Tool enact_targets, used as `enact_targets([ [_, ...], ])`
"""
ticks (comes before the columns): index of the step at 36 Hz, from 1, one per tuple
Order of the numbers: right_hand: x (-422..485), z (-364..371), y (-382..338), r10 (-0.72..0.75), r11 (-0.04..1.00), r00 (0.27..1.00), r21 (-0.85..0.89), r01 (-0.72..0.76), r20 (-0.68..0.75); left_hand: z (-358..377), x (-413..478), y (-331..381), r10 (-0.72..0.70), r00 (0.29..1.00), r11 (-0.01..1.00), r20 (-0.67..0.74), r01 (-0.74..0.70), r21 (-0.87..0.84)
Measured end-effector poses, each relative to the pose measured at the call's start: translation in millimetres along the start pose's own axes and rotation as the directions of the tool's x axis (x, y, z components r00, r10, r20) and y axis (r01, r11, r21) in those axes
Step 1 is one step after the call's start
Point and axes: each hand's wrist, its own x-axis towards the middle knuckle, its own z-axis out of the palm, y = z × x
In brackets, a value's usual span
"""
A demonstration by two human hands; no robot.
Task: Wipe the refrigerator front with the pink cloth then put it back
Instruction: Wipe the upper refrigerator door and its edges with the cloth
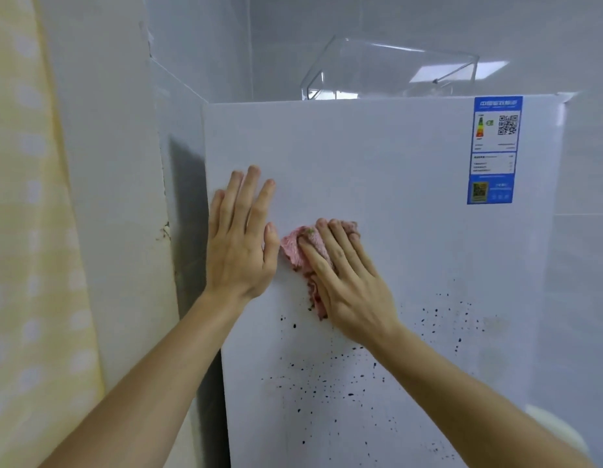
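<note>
The white refrigerator front (394,184) fills the middle of the head view. Dark specks are spattered over its lower half. My right hand (347,282) presses the crumpled pink cloth (298,246) flat against the door with straight fingers; most of the cloth is hidden under the palm. My left hand (241,238) lies flat on the door near its left edge, fingers pointing up, right beside the cloth.
A blue energy label (494,150) sticks to the door's upper right. A clear plastic box (388,70) stands on top of the refrigerator. A white wall (104,163) and a yellow patterned curtain (26,231) close in on the left.
</note>
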Motion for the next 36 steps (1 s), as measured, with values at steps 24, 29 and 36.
enact_targets([
  [24,-23.6,-29.5,92.8,0.655,0.752,0.726,0.085,-0.654,-0.211,30.7,-1.1,38.8,-0.101,0.990,0.994,-0.096,0.106,0.040],
  [29,-15.7,-36.1,92.0,0.284,0.957,0.953,-0.027,-0.289,-0.106,39.2,9.7,51.9,-0.164,0.968,0.983,-0.189,0.177,0.056],
  [36,-55.9,-49.5,140.8,0.484,0.867,0.857,-0.032,-0.496,-0.174,41.4,7.8,53.2,-0.170,0.969,0.980,-0.181,0.185,0.067],
])
